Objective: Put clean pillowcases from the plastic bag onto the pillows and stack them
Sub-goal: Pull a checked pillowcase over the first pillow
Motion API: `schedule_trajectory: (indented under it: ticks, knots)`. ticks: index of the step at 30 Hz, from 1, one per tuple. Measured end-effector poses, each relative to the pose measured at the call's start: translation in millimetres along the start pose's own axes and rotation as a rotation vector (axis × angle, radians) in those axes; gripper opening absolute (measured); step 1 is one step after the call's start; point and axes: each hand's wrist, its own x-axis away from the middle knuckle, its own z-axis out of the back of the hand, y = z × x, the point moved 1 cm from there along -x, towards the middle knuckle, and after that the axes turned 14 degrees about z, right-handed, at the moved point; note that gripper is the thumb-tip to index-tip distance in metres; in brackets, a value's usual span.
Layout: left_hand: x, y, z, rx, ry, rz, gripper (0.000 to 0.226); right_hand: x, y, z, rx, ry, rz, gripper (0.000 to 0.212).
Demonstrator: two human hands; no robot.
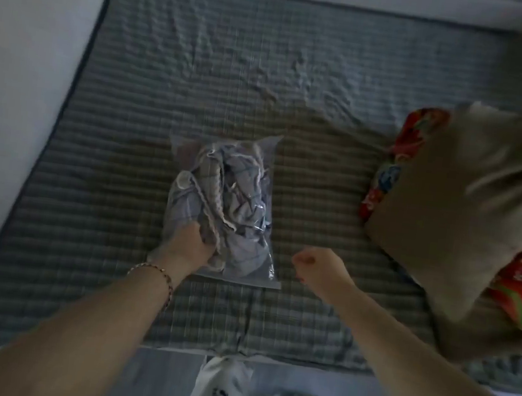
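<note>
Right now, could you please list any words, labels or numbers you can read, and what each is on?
None can be read.
Dark marks on the white garment: too blurred to read.
The bag, pillowcases, pillows and quilt: no text visible.

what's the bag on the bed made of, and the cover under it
The bag: thin clear plastic, glossy, by its look; the pillowcases inside show through and its creases glint. The bedcover: matte quilted fabric, perhaps cotton; stitched ridges and soft puckers show.
</note>
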Motion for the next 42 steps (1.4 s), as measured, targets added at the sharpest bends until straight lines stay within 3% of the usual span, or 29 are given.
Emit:
schedule_trajectory:
  ticks: [4,7,8,10,11,13,16,19,21,23,26,28,31,34,38,42]
  knots:
    - [-71.6,-27.1,-4.8,0.074,0.150,0.254,0.090,-60.4,26.9,-46.8,-0.018,-0.030,-0.083,0.021]
    - [-119.1,-56.1,-15.6,0.025,0.105,0.447,0.122,-85.1,50.9,-76.7,-0.024,-0.081,-0.149,0.021]
    - [-126.8,-63.0,-17.3,0.054,0.039,0.478,0.120,-87.4,54.9,-81.4,-0.016,-0.093,-0.159,0.020]
    - [-137.1,-73.1,-27.6,0.124,-0.105,0.434,0.079,-93.0,61.9,-89.1,-0.012,-0.116,-0.175,0.019]
    - [-136.4,-72.9,-31.4,0.135,-0.125,0.381,0.056,-94.3,62.7,-90.2,-0.010,-0.125,-0.180,0.019]
    - [-124.1,-60.9,-35.0,0.098,-0.087,0.316,0.037,-90.8,55.4,-87.0,0.030,-0.162,-0.159,0.021]
    - [-86.3,-15.5,-21.0,-0.001,-0.051,0.198,0.036,-80.5,30.3,-70.6,0.142,-0.180,0.053,0.029]
    - [-47.9,52.5,3.3,-0.021,-0.050,-0.001,0.037,-72.7,-3.9,-44.2,0.338,-0.229,0.371,0.072]
    - [-24.9,97.4,25.7,0.075,-0.056,-0.086,0.038,-64.7,-27.1,-23.7,0.448,-0.199,0.515,0.090]
    - [-4.4,132.7,48.6,0.194,-0.103,-0.112,0.037,-58.2,-43.6,0.5,0.516,0.012,0.627,0.091]
    - [22.7,159.4,68.6,0.290,-0.215,-0.109,0.026,-44.6,-61.8,37.8,0.484,0.184,0.741,0.067]
    - [40.7,162.3,73.1,0.287,-0.292,-0.116,0.026,-33.1,-65.5,56.3,0.402,0.201,0.733,0.047]
    - [56.2,150.8,72.4,0.309,-0.449,-0.085,0.021,-25.2,-48.2,69.7,0.307,0.166,0.554,0.032]
    - [58.6,138.3,62.1,0.240,-0.548,-0.087,0.045,-27.8,-17.2,62.9,0.344,0.066,0.443,0.032]
    - [53.7,136.4,44.5,0.038,-0.448,-0.221,0.039,-35.8,3.1,50.2,0.255,0.144,0.341,0.031]
    - [50.0,133.5,30.1,0.092,-0.245,-0.391,0.030,-44.8,10.9,47.2,0.133,0.245,0.308,0.029]
